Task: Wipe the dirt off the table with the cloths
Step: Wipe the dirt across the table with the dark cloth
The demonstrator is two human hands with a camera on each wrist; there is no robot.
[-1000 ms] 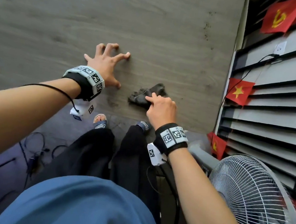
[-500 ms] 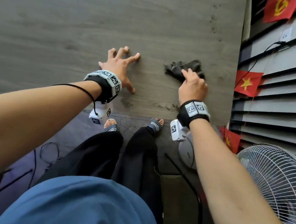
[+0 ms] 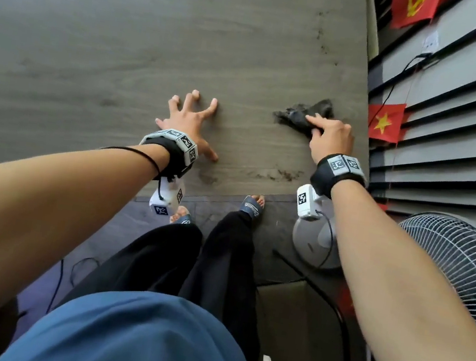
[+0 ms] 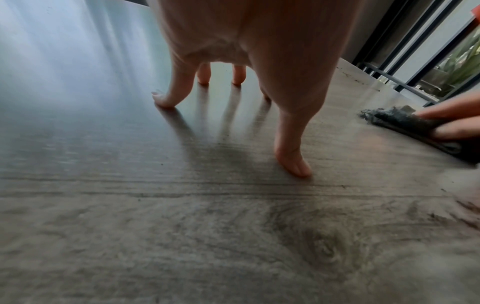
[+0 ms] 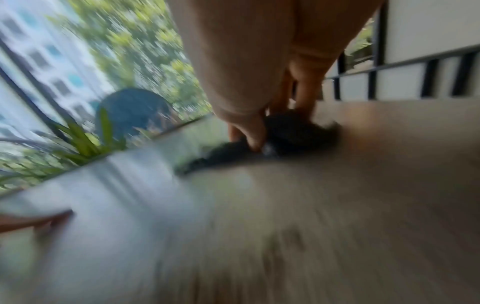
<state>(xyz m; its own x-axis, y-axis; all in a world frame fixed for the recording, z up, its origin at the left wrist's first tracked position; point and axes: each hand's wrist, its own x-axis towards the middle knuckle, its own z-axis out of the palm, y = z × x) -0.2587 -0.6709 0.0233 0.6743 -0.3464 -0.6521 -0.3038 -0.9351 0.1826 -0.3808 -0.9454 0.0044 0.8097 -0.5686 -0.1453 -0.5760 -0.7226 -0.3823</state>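
A dark grey crumpled cloth (image 3: 303, 116) lies on the grey wood-grain table (image 3: 128, 40) near its right edge. My right hand (image 3: 328, 135) grips the cloth (image 5: 293, 131) with curled fingers and presses it on the tabletop. My left hand (image 3: 189, 117) stands on spread fingertips (image 4: 293, 164) to the left of the cloth (image 4: 405, 123), holding nothing. Dark dirt specks (image 3: 278, 174) lie by the table's near edge behind my right wrist. More specks of dirt (image 3: 321, 35) dot the far right part of the table. The right wrist view is motion-blurred.
A slatted wall (image 3: 458, 105) with red flags (image 3: 384, 125) runs along the table's right side, with a cable hanging from a socket. A white standing fan (image 3: 463, 276) is at the lower right. My legs and sandalled feet (image 3: 252, 208) stand at the table's near edge.
My right hand has carried the cloth from the near middle of the table rightwards and away towards the right edge. The left hand has stayed planted on its fingertips.
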